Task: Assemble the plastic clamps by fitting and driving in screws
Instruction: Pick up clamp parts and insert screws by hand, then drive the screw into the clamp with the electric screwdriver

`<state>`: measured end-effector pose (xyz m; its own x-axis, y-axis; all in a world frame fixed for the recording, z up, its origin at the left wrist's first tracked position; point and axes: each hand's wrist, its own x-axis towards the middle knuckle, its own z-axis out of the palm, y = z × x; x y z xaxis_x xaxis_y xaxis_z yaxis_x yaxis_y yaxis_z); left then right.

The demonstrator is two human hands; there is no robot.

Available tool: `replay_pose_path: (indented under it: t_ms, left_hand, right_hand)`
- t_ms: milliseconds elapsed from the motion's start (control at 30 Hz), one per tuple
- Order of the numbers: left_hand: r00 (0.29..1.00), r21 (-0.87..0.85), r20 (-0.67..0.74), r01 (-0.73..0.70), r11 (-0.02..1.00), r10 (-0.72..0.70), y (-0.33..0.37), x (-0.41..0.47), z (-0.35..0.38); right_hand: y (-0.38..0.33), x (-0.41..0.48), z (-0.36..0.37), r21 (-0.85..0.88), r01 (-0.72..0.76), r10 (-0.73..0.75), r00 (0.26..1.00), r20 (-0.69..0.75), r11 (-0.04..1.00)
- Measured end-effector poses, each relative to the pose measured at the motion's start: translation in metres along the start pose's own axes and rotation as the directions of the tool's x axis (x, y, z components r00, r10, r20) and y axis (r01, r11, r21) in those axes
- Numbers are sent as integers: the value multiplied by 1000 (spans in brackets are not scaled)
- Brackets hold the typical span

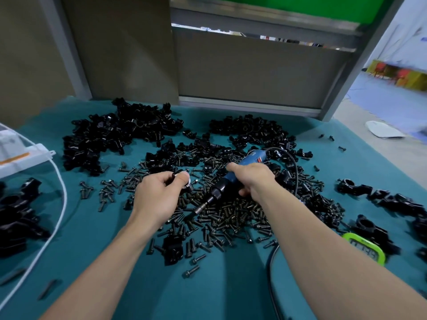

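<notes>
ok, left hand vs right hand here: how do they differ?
The left hand pinches a small black part at its fingertips; the right hand wraps fully round the blue screwdriver. The left hand's load is nearly hidden; the right hand's tool sticks out both ends, bit pointing down-left. Both are over the loose screws.

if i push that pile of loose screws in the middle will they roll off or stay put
Likely they scatter but not far: the screws have flanged heads, so each should curve in a tight arc. The teal cloth looks soft and should damp sliding. They lie loose, not tangled, so the pile probably spreads easily.
</notes>
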<state>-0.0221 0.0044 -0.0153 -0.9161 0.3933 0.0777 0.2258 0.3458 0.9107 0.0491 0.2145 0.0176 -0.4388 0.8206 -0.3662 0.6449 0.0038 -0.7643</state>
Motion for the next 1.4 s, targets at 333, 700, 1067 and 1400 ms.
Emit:
replay_pose_path:
  t_ms: [333, 700, 1067, 1400]
  left_hand:
    - [999, -18, -3, -40, 999, 40, 5, -8, -5]
    - [989, 69, 92, -121, 990, 115, 5, -18, 8]
    - [989, 66, 63, -139, 988, 135, -2, -11, 9]
    - [973, 174, 158, -197, 965, 170, 9, -19, 10]
  right_hand:
    - [8, -27, -29, 723, -175, 89, 984, 156, 668]
    - [18, -35, -28, 908, -395, -283, 863, 420, 141]
    - [35, -12, -24, 859, -509, -401, 779, 482, 44]
    - [40, -14, -17, 917, -390, -362, 845, 393, 83]
